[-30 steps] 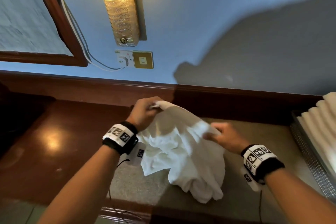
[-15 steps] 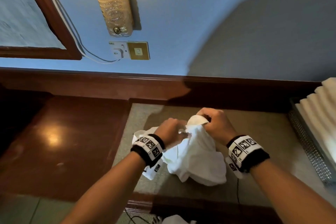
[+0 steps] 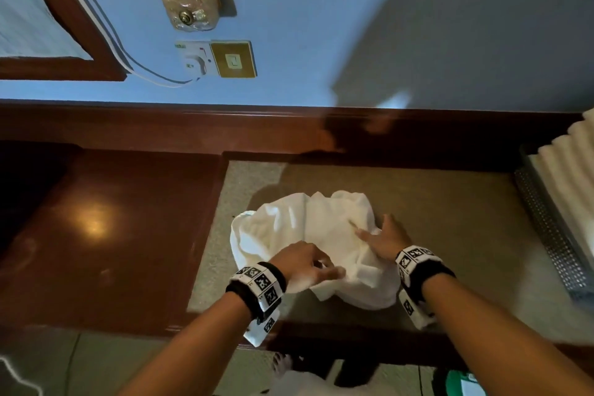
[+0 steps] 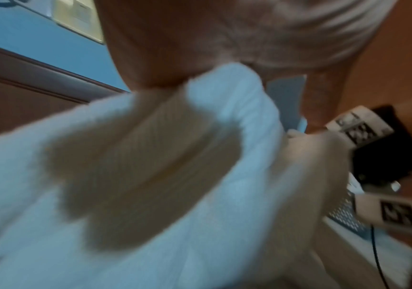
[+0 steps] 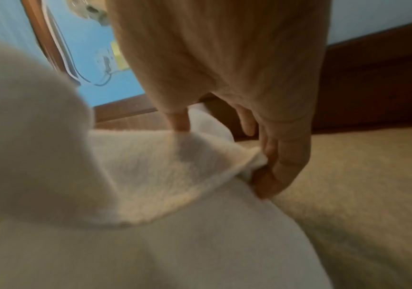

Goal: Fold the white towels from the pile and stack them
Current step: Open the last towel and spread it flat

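Note:
A crumpled white towel (image 3: 321, 222) lies on the beige mat (image 3: 450, 202) in the head view. My left hand (image 3: 308, 267) is at the towel's near left edge and grips a fold of it. The left wrist view is blurred, but there the towel (image 4: 150, 176) bunches up into the palm (image 4: 200, 39). At the towel's right side, my right hand (image 3: 382, 241) lies low on the cloth. The right wrist view shows this hand (image 5: 264, 166) pinching a corner of the towel (image 5: 175, 176) against the mat, with the thumb (image 5: 179, 121) touching the cloth.
A perforated metal tray (image 3: 546, 235) with several folded white towels (image 3: 572, 164) stands at the right edge. A glossy dark wooden top (image 3: 96, 235) runs left of the mat. A wooden rail (image 3: 289, 128) backs the table. More white cloth (image 3: 299, 379) shows below the front edge.
The towel was held up off the mat; both hands came together on it, then lowered it. It now lies on the mat with the hands apart at its near side.

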### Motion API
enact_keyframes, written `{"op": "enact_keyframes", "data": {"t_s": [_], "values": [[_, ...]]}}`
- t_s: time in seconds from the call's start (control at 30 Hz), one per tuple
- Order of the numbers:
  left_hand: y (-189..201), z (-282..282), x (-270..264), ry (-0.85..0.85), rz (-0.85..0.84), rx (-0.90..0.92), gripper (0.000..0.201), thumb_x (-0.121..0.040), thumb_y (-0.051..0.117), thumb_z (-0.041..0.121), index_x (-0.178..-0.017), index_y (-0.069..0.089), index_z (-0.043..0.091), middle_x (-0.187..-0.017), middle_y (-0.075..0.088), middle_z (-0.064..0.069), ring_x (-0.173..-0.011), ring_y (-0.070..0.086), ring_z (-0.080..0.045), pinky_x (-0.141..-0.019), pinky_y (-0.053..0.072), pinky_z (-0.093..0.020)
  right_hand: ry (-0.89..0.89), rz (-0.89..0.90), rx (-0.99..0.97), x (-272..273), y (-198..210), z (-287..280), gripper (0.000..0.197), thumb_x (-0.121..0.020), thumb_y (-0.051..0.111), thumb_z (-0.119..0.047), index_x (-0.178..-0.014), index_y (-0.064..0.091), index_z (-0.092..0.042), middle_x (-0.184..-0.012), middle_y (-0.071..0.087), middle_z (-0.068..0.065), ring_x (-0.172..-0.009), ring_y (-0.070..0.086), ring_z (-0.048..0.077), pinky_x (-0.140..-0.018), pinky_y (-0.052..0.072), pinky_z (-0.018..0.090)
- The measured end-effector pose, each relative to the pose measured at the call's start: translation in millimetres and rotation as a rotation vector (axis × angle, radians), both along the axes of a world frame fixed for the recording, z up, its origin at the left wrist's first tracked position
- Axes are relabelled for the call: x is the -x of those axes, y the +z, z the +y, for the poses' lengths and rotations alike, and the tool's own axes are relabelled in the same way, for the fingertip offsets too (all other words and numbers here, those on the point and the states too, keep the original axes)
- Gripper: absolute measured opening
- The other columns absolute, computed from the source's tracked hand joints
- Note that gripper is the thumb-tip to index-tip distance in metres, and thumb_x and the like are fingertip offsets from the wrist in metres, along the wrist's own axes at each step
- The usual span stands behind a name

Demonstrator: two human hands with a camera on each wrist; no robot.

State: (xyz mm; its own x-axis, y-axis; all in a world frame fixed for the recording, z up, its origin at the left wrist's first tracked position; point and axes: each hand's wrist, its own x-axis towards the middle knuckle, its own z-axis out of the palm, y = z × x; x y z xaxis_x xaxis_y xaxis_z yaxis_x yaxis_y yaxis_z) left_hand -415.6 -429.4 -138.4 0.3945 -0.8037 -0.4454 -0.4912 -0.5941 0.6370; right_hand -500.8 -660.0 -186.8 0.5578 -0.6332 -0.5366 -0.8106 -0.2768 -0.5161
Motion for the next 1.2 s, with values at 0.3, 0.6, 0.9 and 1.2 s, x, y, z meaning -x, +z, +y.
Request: {"op": "enact_keyframes", "data": {"t_s": [0.3,0.6,0.9,1.2], "values": [[11.4,-30.8,-27.9,0.374,-0.19,0.138,0.049,-0.101,0.047,0.059,-0.085,0.072,0.021,-0.083,0.074,0.001,-0.082,0.067,-0.021,-0.083,0.055,-0.042,-0.062,-0.362,-0.021,-9.3,31.0,16.4,0.039,-0.086,0.077,-0.016,-0.123,0.065,-0.011,-0.116,0.069,0.006,-0.101,0.064,0.022,-0.089,0.052,0.034],[-37.7,-58.0,-32.4,0.716,0.296,0.275,0.029,-0.077,0.067,0.041,-0.087,0.072,0.015,-0.087,0.074,-0.011,-0.083,0.07,-0.028,-0.084,0.058,-0.057,0.299,-0.247,-0.024,26.1,27.3,23.8,0.025,-0.076,0.087,-0.025,-0.092,0.069,-0.018,-0.094,0.067,-0.005,-0.09,0.064,0.013,-0.077,0.048,0.019],[-67.2,-25.2,-22.7,0.606,0.326,0.046,0.021,-0.088,0.073,0.029,-0.095,0.064,0.012,-0.099,0.067,-0.008,-0.094,0.064,-0.029,-0.091,0.053,-0.047,0.24,-0.133,0.065,15.0,4.2,24.5,0.05,-0.08,0.078,-0.046,-0.118,0.056,-0.021,-0.113,0.062,-0.004,-0.107,0.062,0.022,-0.091,0.051,0.036],[-49.2,-8.2,-19.0,0.372,0.126,-0.203,0.036,-0.094,0.07,0.037,-0.113,0.063,0.008,-0.11,0.071,-0.011,-0.098,0.071,-0.031,-0.086,0.055,-0.039,0.246,0.031,0.04,-25.4,4.8,13.8,0.059,-0.093,0.065,-0.034,-0.144,0.049,-0.008,-0.146,0.052,0.012,-0.135,0.048,0.031,-0.109,0.04,0.037]]}}
